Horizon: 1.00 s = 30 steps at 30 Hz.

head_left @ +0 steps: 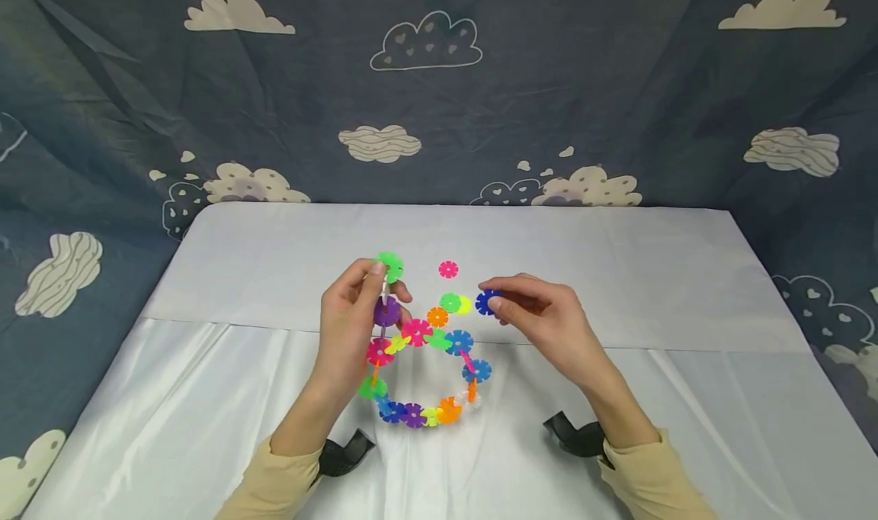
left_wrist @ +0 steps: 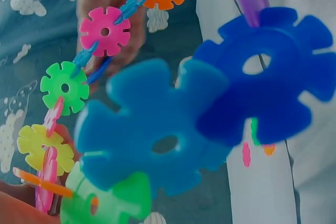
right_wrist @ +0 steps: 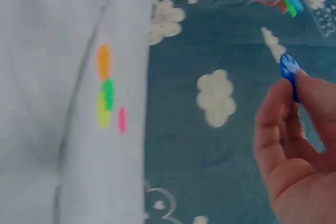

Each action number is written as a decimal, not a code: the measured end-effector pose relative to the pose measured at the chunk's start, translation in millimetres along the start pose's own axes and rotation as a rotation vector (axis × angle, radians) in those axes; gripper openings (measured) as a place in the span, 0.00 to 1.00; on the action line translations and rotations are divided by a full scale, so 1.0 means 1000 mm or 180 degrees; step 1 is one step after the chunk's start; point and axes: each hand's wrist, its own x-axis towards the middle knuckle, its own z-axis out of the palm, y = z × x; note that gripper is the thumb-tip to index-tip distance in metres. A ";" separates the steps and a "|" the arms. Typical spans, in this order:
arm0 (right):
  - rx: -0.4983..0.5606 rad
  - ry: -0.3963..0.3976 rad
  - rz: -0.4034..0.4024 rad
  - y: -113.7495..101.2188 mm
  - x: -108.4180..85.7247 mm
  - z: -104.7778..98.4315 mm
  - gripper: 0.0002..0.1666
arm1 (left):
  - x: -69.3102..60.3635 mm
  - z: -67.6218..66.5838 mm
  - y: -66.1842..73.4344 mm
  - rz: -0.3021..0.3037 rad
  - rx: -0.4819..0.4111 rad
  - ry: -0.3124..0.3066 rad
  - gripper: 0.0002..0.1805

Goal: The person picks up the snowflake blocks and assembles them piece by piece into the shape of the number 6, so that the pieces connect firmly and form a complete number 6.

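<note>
My left hand [head_left: 346, 318] pinches a green notched disc [head_left: 391, 267] between thumb and fingers. Below it a purple disc [head_left: 387, 311] links to a ring of interlocking plastic discs [head_left: 417, 332] in many colours, which hangs from this hand. Large in the left wrist view are the ring's blue disc [left_wrist: 157, 129] and darker blue disc [left_wrist: 283, 66], both blurred. To the right of the ring, my right hand [head_left: 552, 322] pinches a single dark blue disc [head_left: 487, 302], apart from the chain. The right wrist view has that blue disc [right_wrist: 290, 74] edge-on between thumb and fingertips.
Loose discs lie on the white-covered table [head_left: 617, 268] beyond the ring: a pink disc [head_left: 449, 269], a green disc [head_left: 450, 303] overlapping a yellow disc [head_left: 465, 305], and an orange disc [head_left: 437, 317]. A dark cloud-print cloth [head_left: 439, 108] hangs behind. Black straps [head_left: 346, 453] circle both wrists.
</note>
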 end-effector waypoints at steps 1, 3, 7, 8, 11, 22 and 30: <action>0.0020 0.0086 -0.0095 -0.004 0.000 0.001 0.15 | -0.001 0.003 0.000 -0.0014 0.0005 -0.0024 0.17; 0.0026 0.0250 -0.0236 -0.012 -0.002 0.003 0.16 | -0.004 0.008 -0.001 -0.0041 -0.0001 -0.0081 0.15; 0.0115 0.0541 -0.0370 -0.024 -0.006 0.006 0.16 | -0.008 0.016 -0.002 -0.0102 0.0024 -0.0245 0.14; 0.0140 0.0600 -0.0408 -0.026 -0.007 0.007 0.15 | -0.010 0.018 -0.003 -0.0125 0.0036 -0.0301 0.14; 0.0221 0.0681 -0.0567 -0.030 -0.008 0.010 0.13 | -0.013 0.023 -0.004 -0.0187 0.0063 -0.0480 0.14; 0.0331 0.0526 -0.0888 -0.027 -0.003 0.021 0.13 | -0.020 0.030 -0.007 -0.0166 0.0396 -0.0924 0.18; 0.0358 0.0408 -0.0867 -0.026 -0.002 0.020 0.13 | -0.019 0.030 -0.007 -0.0260 0.0390 -0.0987 0.18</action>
